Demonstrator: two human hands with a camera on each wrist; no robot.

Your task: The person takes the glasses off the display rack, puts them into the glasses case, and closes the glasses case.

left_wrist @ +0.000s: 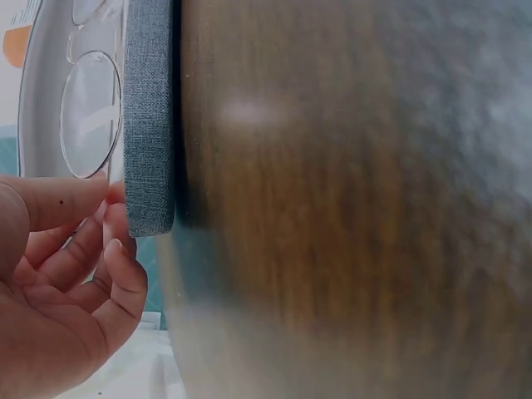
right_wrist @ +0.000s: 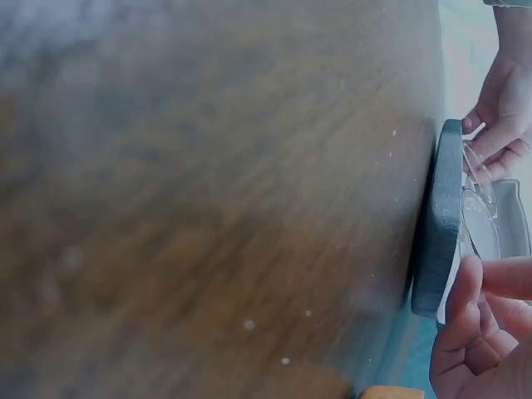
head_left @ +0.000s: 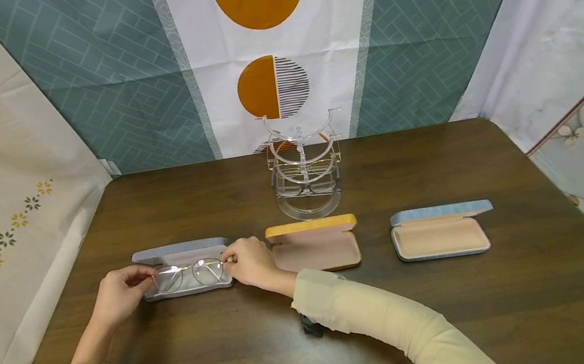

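Note:
A pair of thin-rimmed eyeglasses (head_left: 208,271) is held level at the open grey-blue glasses case (head_left: 189,290), its lenses over the pale lining. My left hand (head_left: 123,292) pinches the left end of the frame between thumb and fingers. At the other end, my right hand (head_left: 252,262) pinches the frame near the hinge. The left wrist view has one lens (left_wrist: 90,115) close above the case's fabric edge (left_wrist: 150,125). In the right wrist view both hands are at the two ends of the case (right_wrist: 440,224). Whether the glasses touch the lining, I cannot tell.
An open yellow case (head_left: 315,254) lies just right of my right hand, and an open light-blue case (head_left: 441,238) farther right. Behind them stands a clear tiered display rack (head_left: 310,207) bearing glasses. The brown table (head_left: 249,352) runs to fabric hangings at the back and sides.

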